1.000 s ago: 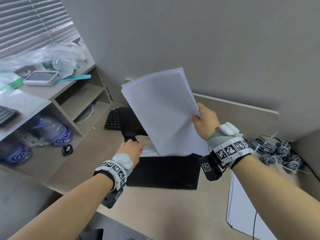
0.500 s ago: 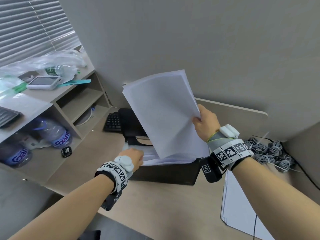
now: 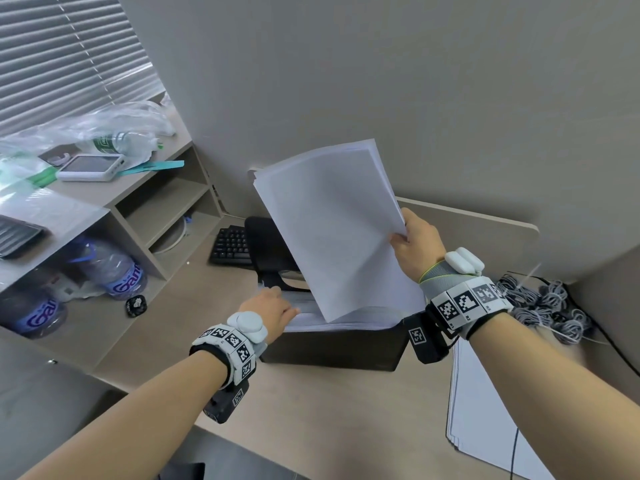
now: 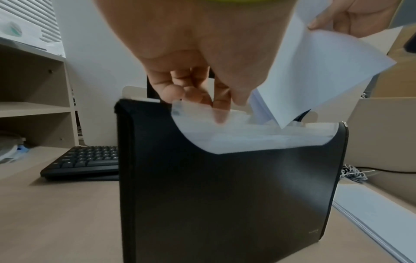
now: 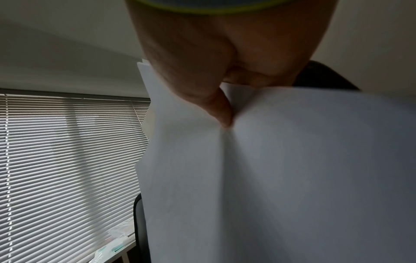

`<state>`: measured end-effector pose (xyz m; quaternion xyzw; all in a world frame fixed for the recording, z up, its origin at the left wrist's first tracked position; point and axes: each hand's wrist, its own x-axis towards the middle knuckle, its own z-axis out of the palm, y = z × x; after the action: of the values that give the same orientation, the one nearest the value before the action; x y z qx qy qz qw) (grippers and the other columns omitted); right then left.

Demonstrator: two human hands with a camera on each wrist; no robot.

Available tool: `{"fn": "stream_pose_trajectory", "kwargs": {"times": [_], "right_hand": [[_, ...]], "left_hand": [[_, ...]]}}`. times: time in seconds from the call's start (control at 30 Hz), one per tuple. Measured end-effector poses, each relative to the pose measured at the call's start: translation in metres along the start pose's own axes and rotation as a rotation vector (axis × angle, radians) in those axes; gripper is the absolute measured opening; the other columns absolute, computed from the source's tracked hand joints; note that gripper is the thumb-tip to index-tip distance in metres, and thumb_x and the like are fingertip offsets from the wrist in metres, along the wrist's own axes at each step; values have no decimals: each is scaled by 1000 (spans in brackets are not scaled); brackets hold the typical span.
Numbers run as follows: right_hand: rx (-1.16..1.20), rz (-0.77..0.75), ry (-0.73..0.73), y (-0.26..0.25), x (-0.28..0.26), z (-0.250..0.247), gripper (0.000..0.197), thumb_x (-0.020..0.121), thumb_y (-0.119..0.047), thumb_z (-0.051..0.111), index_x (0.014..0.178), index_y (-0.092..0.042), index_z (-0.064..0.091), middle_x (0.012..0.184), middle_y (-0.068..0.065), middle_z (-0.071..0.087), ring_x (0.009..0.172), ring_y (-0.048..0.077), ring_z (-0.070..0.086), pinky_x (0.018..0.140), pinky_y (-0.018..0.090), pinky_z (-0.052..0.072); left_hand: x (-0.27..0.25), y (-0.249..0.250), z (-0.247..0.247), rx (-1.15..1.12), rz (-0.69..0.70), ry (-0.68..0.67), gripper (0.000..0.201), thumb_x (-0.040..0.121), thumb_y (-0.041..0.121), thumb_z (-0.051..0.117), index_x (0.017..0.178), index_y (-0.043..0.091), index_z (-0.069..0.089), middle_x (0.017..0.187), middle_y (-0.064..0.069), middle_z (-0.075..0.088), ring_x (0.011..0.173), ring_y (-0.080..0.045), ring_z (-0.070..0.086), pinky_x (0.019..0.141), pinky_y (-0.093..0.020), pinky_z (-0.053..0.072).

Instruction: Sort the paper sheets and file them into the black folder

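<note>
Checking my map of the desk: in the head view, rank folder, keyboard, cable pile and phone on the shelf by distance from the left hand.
From the left hand:
1. Folder, touching, fingers at its top edge.
2. Keyboard, behind the folder, toward the shelves.
3. Phone, on the shelf top, far left.
4. Cable pile, far right, past the right wrist.
The last two are close to call.

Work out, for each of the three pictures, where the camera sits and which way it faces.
Head: worn high, facing forward and down at the desk; both forearms and hands show.
Left wrist: low, facing along the left hand, whose fingers part the black folder top.
Right wrist: raised, facing along the right hand pinching the paper sheets, blinds beyond.
Shared: head and left wrist both show folder, sheets and keyboard.
</note>
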<state>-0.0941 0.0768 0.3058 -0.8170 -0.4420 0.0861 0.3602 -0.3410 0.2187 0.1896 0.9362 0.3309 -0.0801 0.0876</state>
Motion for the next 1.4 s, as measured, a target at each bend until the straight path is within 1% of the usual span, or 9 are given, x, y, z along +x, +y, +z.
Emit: {"fn": "stream_pose_trajectory", "kwargs": {"times": [0.2,0.4,0.67,0.73,0.87,0.97,1.1,1.3,1.4], "right_hand": [[-5,10,9,0,4,2,24,82,1,46,103,-8,54,77,15,61,71,37,50,61,34,40],[-8,22,17,4,10,5,26,82,1,46,105,-9,55,79,15,62,72,37,51,61,33,40],[-6,43,17,7,17,8,24,83,-1,47,104,-10,54,81,15,62,74,38,52,63,34,42],[-7,44,17,8,18,9,23,82,-1,47,103,-9,54,80,16,62,74,39,52,63,35,43],[-5,54,19,9,20,8,24,82,-2,47,103,-9,54,83,16,63,76,39,54,68,40,48],[-5,51,19,9,21,8,26,81,-3,46,105,-11,54,84,15,64,77,40,55,70,43,51],[-4,55,21,11,20,7,27,82,-2,47,106,-11,54,84,15,64,77,39,55,68,41,49],[4,63,17,13,18,6,25,82,-2,47,104,-11,54,84,15,64,76,38,55,68,39,48],[5,53,12,12,18,6,25,82,-2,47,104,-11,55,83,14,64,76,38,55,67,39,47]], "left_hand": [[4,7,-7,82,3,-58,25,96,42,45,101,18,51,108,0,59,93,-22,57,72,-33,46],[9,14,-11,143,107,-147,36,96,39,49,125,22,38,114,-4,62,97,-29,62,73,-37,49],[4,15,-10,294,307,-169,22,101,36,37,112,21,48,113,-1,57,92,-28,61,74,-37,50],[5,19,-10,285,303,-242,30,100,45,36,108,22,53,109,-1,60,94,-27,61,76,-37,50],[8,30,-7,133,162,-310,47,99,54,33,76,17,52,84,-3,60,81,-25,57,72,-33,45],[13,29,-2,184,116,-303,43,98,52,38,96,16,62,101,-6,67,93,-27,62,78,-36,50],[14,26,7,169,133,-234,46,94,59,42,122,25,56,120,0,61,105,-24,61,82,-35,49],[14,19,8,7,93,-216,58,89,71,33,113,26,60,108,2,67,96,-21,62,83,-37,52],[15,17,7,-18,101,-257,58,85,73,39,111,26,60,105,4,67,94,-20,63,84,-37,53]]}}
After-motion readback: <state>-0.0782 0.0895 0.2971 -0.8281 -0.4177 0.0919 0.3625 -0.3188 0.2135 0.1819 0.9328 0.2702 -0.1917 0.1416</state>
